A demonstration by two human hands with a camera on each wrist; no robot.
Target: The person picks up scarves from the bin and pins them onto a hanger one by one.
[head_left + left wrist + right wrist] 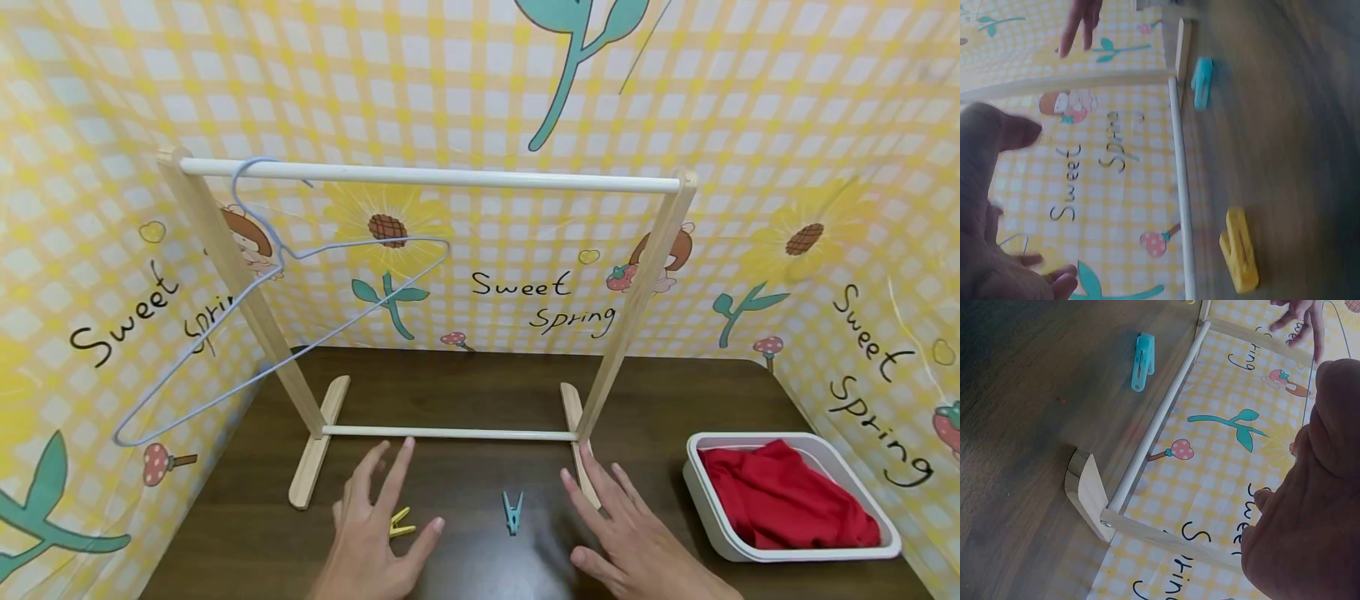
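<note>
Yellow clothespin (403, 530) we saw near the left hand (375, 533), blue clothespin (513, 518) left of the right hand (626, 533); both hands were released.

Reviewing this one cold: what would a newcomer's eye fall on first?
Probably the red cloth bunched in the white tub at the right of the table. Next, likely the blue hanger hooked over the wooden rack's top bar, near its left end. Then the teal clothespin and yellow clothespin, lying apart in front of the rack.
</note>
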